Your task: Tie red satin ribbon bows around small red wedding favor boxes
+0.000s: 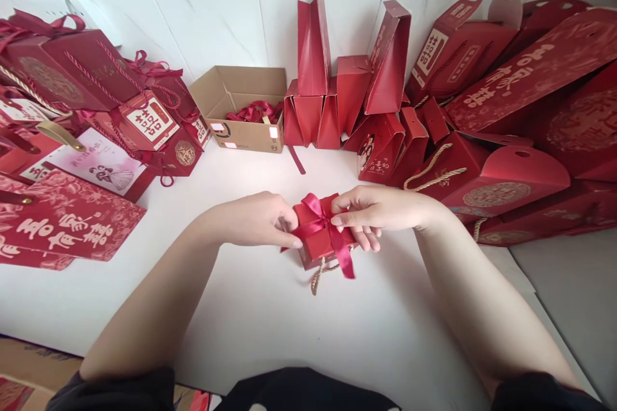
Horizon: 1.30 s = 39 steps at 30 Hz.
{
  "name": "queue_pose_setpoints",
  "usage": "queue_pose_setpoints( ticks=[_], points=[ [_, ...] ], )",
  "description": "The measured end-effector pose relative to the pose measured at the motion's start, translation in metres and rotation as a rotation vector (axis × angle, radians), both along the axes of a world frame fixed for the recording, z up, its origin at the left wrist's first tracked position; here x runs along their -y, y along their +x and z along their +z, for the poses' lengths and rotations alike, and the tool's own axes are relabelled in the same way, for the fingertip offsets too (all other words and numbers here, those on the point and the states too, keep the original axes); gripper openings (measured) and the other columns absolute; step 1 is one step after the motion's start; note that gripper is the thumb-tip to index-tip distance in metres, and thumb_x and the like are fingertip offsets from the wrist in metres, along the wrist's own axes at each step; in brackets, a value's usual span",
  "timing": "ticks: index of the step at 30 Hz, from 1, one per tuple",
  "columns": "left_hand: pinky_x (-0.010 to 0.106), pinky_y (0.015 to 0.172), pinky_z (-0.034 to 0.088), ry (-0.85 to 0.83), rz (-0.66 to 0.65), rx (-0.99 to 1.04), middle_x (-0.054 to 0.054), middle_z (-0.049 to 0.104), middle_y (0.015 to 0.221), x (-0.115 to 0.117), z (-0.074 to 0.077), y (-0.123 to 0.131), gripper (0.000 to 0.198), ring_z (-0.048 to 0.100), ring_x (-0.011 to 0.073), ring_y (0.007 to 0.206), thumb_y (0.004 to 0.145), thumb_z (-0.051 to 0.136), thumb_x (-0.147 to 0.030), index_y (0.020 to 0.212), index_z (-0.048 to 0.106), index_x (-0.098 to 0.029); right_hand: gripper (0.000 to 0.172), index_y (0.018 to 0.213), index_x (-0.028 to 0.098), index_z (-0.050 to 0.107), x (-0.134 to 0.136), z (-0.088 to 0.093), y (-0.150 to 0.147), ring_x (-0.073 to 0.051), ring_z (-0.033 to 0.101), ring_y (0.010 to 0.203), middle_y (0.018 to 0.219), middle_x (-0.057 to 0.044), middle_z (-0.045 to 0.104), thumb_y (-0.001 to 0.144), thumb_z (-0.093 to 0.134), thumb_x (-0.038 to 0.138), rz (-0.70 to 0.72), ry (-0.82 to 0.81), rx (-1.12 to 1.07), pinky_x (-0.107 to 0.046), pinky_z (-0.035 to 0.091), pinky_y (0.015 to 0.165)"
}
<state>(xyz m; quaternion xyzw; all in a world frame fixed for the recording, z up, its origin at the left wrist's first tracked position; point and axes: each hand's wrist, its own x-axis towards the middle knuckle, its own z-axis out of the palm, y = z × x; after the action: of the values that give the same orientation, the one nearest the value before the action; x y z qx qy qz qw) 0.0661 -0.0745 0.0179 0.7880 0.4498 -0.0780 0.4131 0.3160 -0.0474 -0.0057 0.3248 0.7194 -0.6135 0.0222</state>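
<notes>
A small red gift box (315, 239) stands on the white table in front of me, tied with a shiny crimson ribbon (314, 207) in a bow on top. One ribbon tail hangs over the front right, and a gold twisted cord handle (315, 279) droops at the front. At the box's left side, my left hand (263, 219) has its fingers closed on the ribbon. My right hand (378, 210) pinches the ribbon by the knot with thumb and forefinger, its other fingers curled by the box's right side.
Behind the box, a cardboard carton (241, 135) holds loose ribbons, and a ribbon strip (296, 160) lies nearby. Red folded boxes (313, 51) are stacked against the tiled wall. Larger red gift boxes crowd the right (496, 180) and left (72, 70), with red bags (81, 221) at left.
</notes>
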Motion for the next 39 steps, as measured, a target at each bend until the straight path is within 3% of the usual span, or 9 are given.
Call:
queue_pose_setpoints(
  ticks=[3,5,9,15,21,29,39],
  points=[
    [0.024,0.050,0.025,-0.024,0.037,0.081,-0.002,0.049,0.066,-0.007,-0.003,-0.002,0.034,0.035,0.0097,0.055,0.072,0.068,-0.051,0.076,0.064,-0.018,0.036,0.081,0.019,0.052,-0.001,0.000,0.000,-0.012,0.061,0.048,0.061,-0.001,0.068,0.091,0.054,0.053,-0.033,0.013,0.000,-0.022,0.044,0.048],
    [0.024,0.050,0.025,-0.035,0.092,0.110,-0.001,0.047,0.066,-0.010,-0.006,-0.002,0.040,0.035,0.0098,0.055,0.078,0.061,-0.056,0.079,0.065,-0.016,0.041,0.080,0.018,0.052,-0.001,0.000,0.001,-0.012,0.061,0.048,0.062,-0.001,0.069,0.088,0.055,0.058,-0.050,0.033,0.023,-0.022,0.042,0.046],
    [0.024,0.050,0.025,-0.041,0.103,0.155,-0.001,0.048,0.068,-0.013,-0.010,-0.001,0.039,0.033,0.0097,0.056,0.084,0.055,-0.052,0.077,0.064,-0.016,0.042,0.077,0.018,0.051,0.000,0.004,0.005,-0.011,0.059,0.046,0.064,-0.002,0.069,0.087,0.057,0.058,-0.061,0.026,-0.009,-0.021,0.041,0.044],
    [0.024,0.048,0.022,-0.023,0.056,0.120,-0.003,0.039,0.063,-0.011,-0.009,-0.001,0.034,0.028,0.0091,0.053,0.082,0.058,-0.047,0.066,0.052,-0.017,0.039,0.075,0.018,0.052,-0.003,0.001,0.009,-0.012,0.060,0.049,0.067,-0.002,0.070,0.087,0.058,0.055,-0.062,0.044,-0.015,-0.025,0.047,0.052],
    [0.024,0.047,0.021,-0.012,0.034,0.113,-0.003,0.038,0.062,-0.012,-0.008,-0.001,0.038,0.027,0.0089,0.053,0.079,0.060,-0.048,0.063,0.045,-0.017,0.039,0.075,0.018,0.050,-0.008,-0.005,0.011,-0.012,0.059,0.052,0.066,-0.002,0.069,0.087,0.058,0.055,-0.042,0.045,-0.034,-0.025,0.044,0.053],
    [0.024,0.047,0.021,-0.036,0.052,0.099,-0.003,0.035,0.062,-0.013,-0.008,-0.001,0.036,0.026,0.0090,0.053,0.079,0.060,-0.046,0.063,0.044,-0.018,0.038,0.076,0.018,0.049,-0.011,-0.008,0.011,-0.013,0.062,0.056,0.064,-0.001,0.068,0.089,0.056,0.053,-0.014,0.056,-0.043,-0.025,0.038,0.054],
    [0.024,0.048,0.020,-0.052,0.030,0.112,-0.004,0.034,0.061,-0.015,-0.008,-0.003,0.036,0.025,0.0085,0.052,0.079,0.061,-0.044,0.061,0.046,-0.017,0.038,0.073,0.019,0.049,-0.012,-0.011,0.010,-0.014,0.061,0.056,0.061,-0.001,0.067,0.086,0.058,0.054,-0.025,0.030,-0.081,-0.026,0.041,0.056]
  ],
)
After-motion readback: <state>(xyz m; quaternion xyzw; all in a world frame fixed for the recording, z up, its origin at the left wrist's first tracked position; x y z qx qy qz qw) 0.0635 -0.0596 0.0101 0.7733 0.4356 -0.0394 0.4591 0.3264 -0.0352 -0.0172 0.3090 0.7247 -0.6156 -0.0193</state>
